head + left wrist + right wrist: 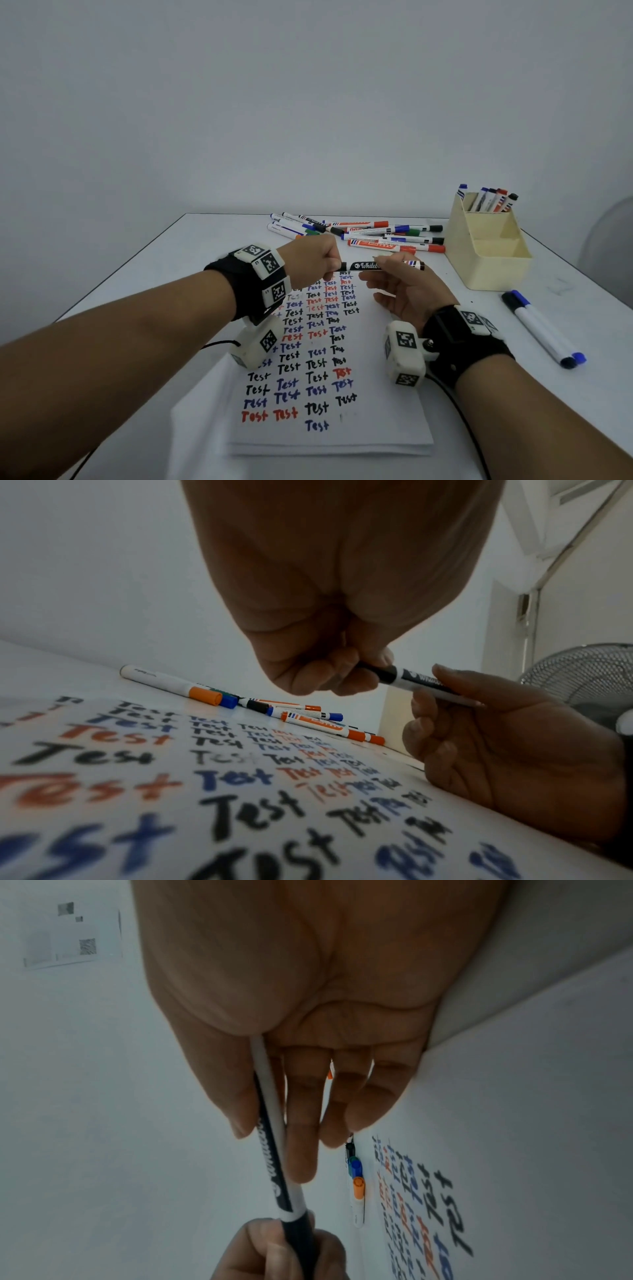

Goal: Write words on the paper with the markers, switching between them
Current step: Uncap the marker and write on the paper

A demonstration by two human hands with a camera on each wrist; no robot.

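A black whiteboard marker (368,266) is held level above the far end of the paper (329,435). My left hand (317,262) is curled round its black cap end (383,673), fingers closed on it. My right hand (399,286) holds the white barrel (274,1129) between thumb and forefinger, palm up, other fingers stretched out. The sheet carries many rows of "Test" in black, blue and red.
A pile of loose markers (359,233) lies at the far edge of the table. A cream pen holder (486,250) with several markers stands at the right. Two blue-capped markers (541,329) lie right of the paper. A fan (589,674) stands off the table.
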